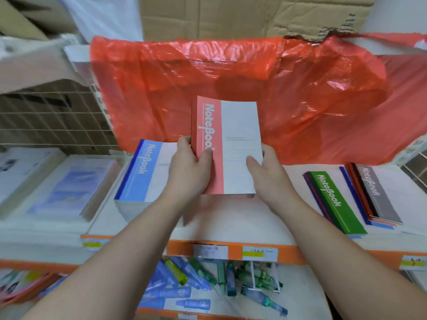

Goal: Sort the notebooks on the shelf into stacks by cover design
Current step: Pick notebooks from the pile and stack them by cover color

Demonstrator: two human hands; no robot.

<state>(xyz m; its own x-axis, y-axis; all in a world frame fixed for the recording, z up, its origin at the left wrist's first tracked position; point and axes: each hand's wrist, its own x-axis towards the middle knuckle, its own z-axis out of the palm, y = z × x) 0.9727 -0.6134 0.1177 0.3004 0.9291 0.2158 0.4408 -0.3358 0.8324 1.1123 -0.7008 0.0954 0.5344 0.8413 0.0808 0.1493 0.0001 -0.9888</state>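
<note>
Head, notebook [240, 125] between left hand [187, 172], right hand [269, 177]

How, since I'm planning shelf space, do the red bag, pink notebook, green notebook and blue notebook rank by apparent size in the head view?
1. red bag, clearly largest.
2. pink notebook, though it is held nearer the camera.
3. blue notebook and green notebook: alike, unranked; the left hand hides part of the blue.

white shelf [231, 218] carries a blue-covered notebook stack [143, 172] at left, green-topped stack [332, 199] and grey-topped stack [379, 192] at right.
</note>
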